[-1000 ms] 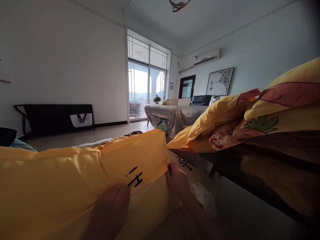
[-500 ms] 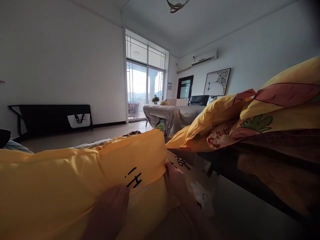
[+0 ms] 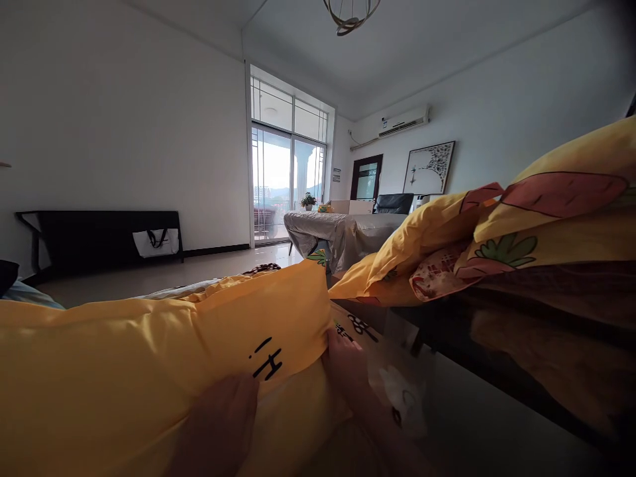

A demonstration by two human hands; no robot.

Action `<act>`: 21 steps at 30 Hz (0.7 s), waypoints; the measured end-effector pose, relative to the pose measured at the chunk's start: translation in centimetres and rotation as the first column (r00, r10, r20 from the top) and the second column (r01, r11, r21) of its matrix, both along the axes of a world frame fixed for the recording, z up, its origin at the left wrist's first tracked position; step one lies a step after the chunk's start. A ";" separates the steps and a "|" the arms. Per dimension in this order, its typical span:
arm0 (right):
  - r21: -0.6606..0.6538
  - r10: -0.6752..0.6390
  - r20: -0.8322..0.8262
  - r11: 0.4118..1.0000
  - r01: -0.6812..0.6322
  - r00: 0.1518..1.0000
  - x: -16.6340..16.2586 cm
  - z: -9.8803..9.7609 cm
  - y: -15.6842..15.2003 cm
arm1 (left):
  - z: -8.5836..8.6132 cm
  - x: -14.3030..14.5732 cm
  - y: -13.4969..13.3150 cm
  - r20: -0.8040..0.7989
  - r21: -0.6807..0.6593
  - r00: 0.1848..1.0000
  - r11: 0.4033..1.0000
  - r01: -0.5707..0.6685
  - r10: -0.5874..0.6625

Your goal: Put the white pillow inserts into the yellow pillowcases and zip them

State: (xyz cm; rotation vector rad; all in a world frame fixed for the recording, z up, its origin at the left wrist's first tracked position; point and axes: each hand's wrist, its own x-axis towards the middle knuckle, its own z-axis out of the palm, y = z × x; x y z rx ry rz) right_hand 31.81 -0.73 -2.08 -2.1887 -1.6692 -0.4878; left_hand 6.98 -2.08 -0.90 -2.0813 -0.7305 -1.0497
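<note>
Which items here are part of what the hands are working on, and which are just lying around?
In hand: yellow pillowcase, gripped by left hand and right hand.

Lying about: patterned quilt, covered table, potted plant, white bag, framed picture.

Daylight from the glass door at back, overexposed there, room dim, hands in shadow and soft, yellow cloth close and slightly blurred, dark vignette bottom right, wide-angle bending at edges
</note>
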 end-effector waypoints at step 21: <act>-0.054 -0.086 0.124 0.994 0.093 0.989 1.2 1.1 -0.8 | 0.7 0.4 -1.1 0.021 -0.066 0.997 0.995 0.073 -0.072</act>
